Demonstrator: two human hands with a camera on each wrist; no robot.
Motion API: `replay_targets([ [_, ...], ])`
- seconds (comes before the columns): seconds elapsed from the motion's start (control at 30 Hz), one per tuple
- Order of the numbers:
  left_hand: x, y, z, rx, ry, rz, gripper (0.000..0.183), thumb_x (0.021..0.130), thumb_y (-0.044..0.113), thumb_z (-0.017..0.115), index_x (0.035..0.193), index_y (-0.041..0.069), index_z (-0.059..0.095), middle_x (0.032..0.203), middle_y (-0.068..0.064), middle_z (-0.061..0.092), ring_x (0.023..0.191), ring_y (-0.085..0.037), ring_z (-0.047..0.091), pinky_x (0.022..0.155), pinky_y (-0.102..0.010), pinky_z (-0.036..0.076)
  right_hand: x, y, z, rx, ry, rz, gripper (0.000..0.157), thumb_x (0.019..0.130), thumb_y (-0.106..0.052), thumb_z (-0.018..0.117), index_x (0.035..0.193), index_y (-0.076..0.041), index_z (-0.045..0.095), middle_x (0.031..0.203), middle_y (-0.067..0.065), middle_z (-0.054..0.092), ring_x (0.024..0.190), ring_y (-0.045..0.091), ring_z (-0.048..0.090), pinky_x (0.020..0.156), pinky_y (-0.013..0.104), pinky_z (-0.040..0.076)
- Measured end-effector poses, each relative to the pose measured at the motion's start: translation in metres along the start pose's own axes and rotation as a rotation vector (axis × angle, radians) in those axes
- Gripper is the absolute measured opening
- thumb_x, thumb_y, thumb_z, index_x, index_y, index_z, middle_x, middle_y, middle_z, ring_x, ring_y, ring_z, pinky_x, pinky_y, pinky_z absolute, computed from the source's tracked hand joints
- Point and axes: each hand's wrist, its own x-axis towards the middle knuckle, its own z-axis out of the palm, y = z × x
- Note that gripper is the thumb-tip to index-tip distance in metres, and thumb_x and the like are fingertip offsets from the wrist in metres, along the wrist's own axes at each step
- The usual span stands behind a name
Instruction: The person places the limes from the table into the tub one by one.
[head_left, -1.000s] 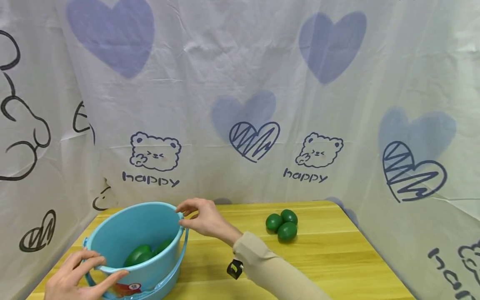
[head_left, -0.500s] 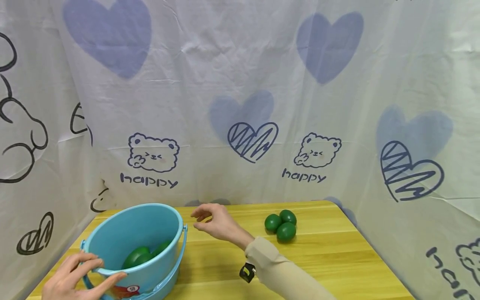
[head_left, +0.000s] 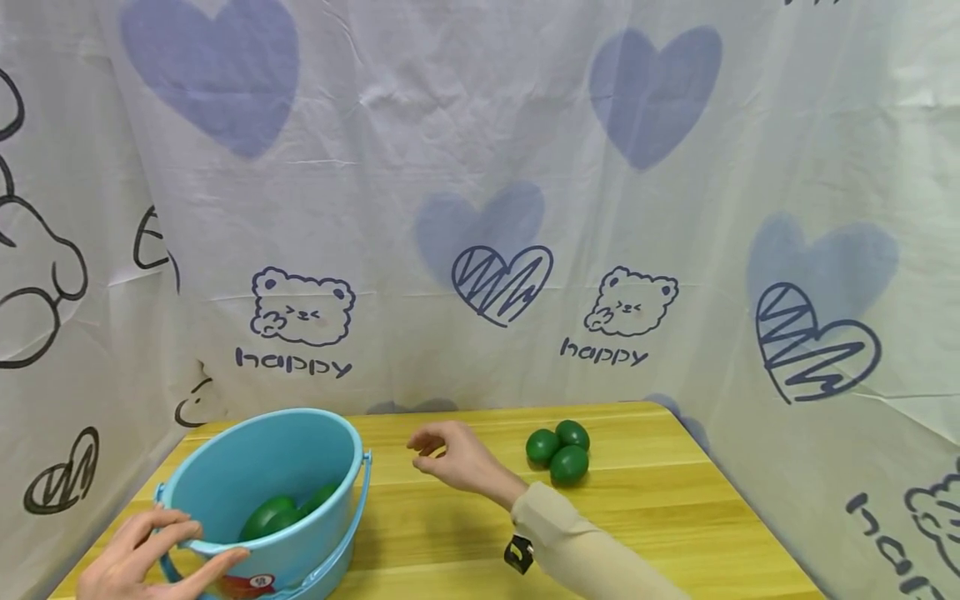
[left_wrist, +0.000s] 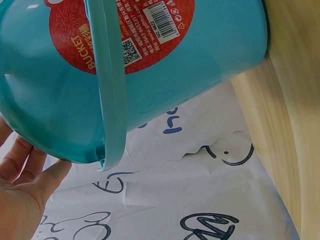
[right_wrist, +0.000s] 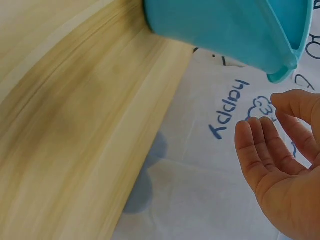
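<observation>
A light blue bucket (head_left: 303,433) stands on the left of the table, its mouth tipped toward the viewer in the head view. My left hand (head_left: 138,558) grips its near left rim, with thumb and fingers on either side of the edge. In the left wrist view, the fingers (left_wrist: 30,160) touch that rim beside the handle (left_wrist: 112,90). Smooth green rounded objects (head_left: 266,512) lie inside the bucket, partly hidden by its wall. To the right of the bucket, my right hand (head_left: 465,458) hovers above the table, loosely curled and holding nothing.
Three dark green egg-shaped objects (head_left: 567,464) sit clustered at the back right of the wooden table (head_left: 645,517). A white curtain (head_left: 420,125) printed with hearts and bears hangs behind and at both sides. The bucket's handle (head_left: 362,508) hangs down its right side.
My right hand has let go of the bucket's right rim and moved right, away from it. The left hand keeps its grip on the rim.
</observation>
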Motion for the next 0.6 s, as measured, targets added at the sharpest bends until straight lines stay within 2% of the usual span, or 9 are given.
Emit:
replay_targets([
  [0.03, -0.001, 0.0, 0.0, -0.005, 0.008, -0.007, 0.061, 0.065, 0.073, 0.074, 0.067, 0.011, 0.073, 0.071, -0.011, 0.06, 0.07, -0.009, 0.049, 0.059, -0.009, 0.038, -0.002, 0.002, -0.001, -0.009, -0.003, 0.002, 0.02, 0.092, -0.013, 0.069, 0.112, -0.015, 0.07, 0.109, -0.001, 0.07, 0.095, 0.009, 0.064, 0.078, 0.021, 0.053],
  [0.1, -0.002, 0.001, 0.0, -0.022, 0.009, -0.104, 0.064, 0.056, 0.071, 0.081, 0.068, 0.008, 0.071, 0.072, -0.01, 0.059, 0.074, 0.003, 0.048, 0.062, -0.004, 0.037, -0.005, 0.007, -0.003, -0.021, -0.006, 0.009, 0.02, 0.093, -0.014, 0.068, 0.112, -0.016, 0.07, 0.11, -0.001, 0.069, 0.096, 0.01, 0.064, 0.079, 0.022, 0.053],
  [0.2, -0.003, 0.001, 0.0, -0.042, 0.015, -0.205, 0.065, 0.042, 0.064, 0.09, 0.069, 0.007, 0.07, 0.073, -0.009, 0.059, 0.077, 0.014, 0.045, 0.066, 0.001, 0.036, -0.01, 0.017, -0.007, -0.033, -0.007, 0.019, 0.02, 0.094, -0.016, 0.066, 0.113, -0.017, 0.069, 0.111, -0.001, 0.069, 0.098, 0.012, 0.064, 0.079, 0.023, 0.053],
  [0.27, -0.003, 0.0, 0.0, -0.05, 0.018, -0.212, 0.064, 0.039, 0.06, 0.093, 0.069, 0.008, 0.07, 0.074, -0.009, 0.06, 0.076, 0.016, 0.045, 0.066, 0.001, 0.036, -0.013, 0.023, -0.01, -0.038, 0.0, 0.025, 0.02, 0.094, -0.016, 0.066, 0.113, -0.016, 0.069, 0.111, 0.0, 0.069, 0.099, 0.014, 0.064, 0.079, 0.024, 0.054],
  [0.43, -0.004, -0.002, -0.001, -0.054, 0.003, -0.173, 0.065, 0.041, 0.062, 0.091, 0.07, 0.008, 0.071, 0.074, -0.007, 0.059, 0.076, 0.013, 0.045, 0.065, -0.001, 0.036, -0.022, 0.037, -0.018, -0.059, 0.027, 0.043, 0.019, 0.093, -0.015, 0.066, 0.111, -0.014, 0.07, 0.111, 0.002, 0.07, 0.099, 0.018, 0.065, 0.08, 0.029, 0.055],
  [0.6, -0.004, 0.0, -0.001, -0.045, -0.008, -0.204, 0.063, 0.038, 0.059, 0.093, 0.07, 0.009, 0.071, 0.075, -0.006, 0.06, 0.074, 0.014, 0.045, 0.065, -0.001, 0.037, -0.029, 0.052, -0.029, -0.047, 0.051, 0.084, 0.022, 0.094, -0.017, 0.065, 0.115, -0.012, 0.069, 0.114, 0.007, 0.069, 0.102, 0.021, 0.065, 0.083, 0.035, 0.056],
])
